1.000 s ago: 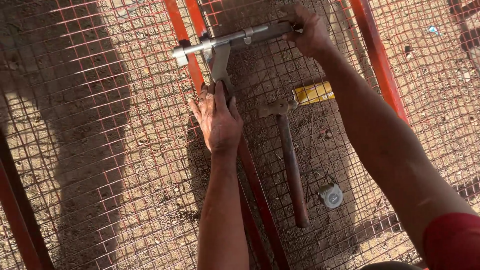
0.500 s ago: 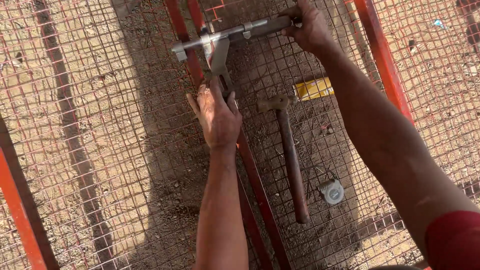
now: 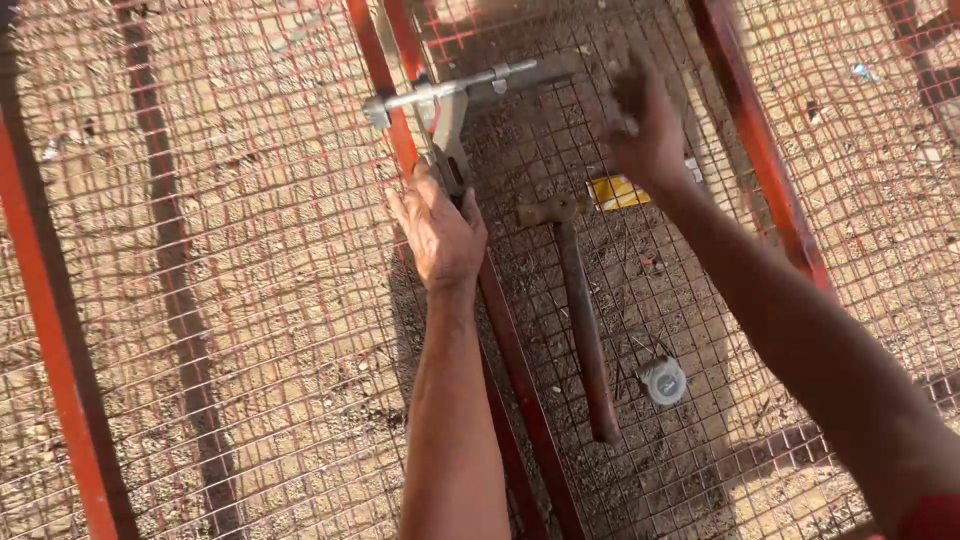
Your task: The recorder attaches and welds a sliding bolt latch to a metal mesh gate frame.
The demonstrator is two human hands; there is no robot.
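Note:
A grey metal long-handled tool (image 3: 450, 100) lies across the red centre bar (image 3: 520, 370) of a wire mesh panel (image 3: 260, 260). Its long handle points right and a shorter arm points down. My left hand (image 3: 440, 235) rests flat on the bar with its fingers stretched out. The fingertips touch the tool's lower arm. My right hand (image 3: 645, 135) hovers blurred just right of the handle's end, off the tool, fingers loosely curled. Whether it holds anything is unclear.
A hammer with a brown handle (image 3: 580, 320) lies on the mesh right of the centre bar. A yellow flat object (image 3: 615, 190) and a small white roll (image 3: 663, 380) lie near it. Red frame bars (image 3: 60, 340) (image 3: 760, 150) run on both sides, with gravelly ground beneath.
My right hand has let go of the tool's long handle and pulled back towards me. My left hand stays pressed near the tool's lower arm.

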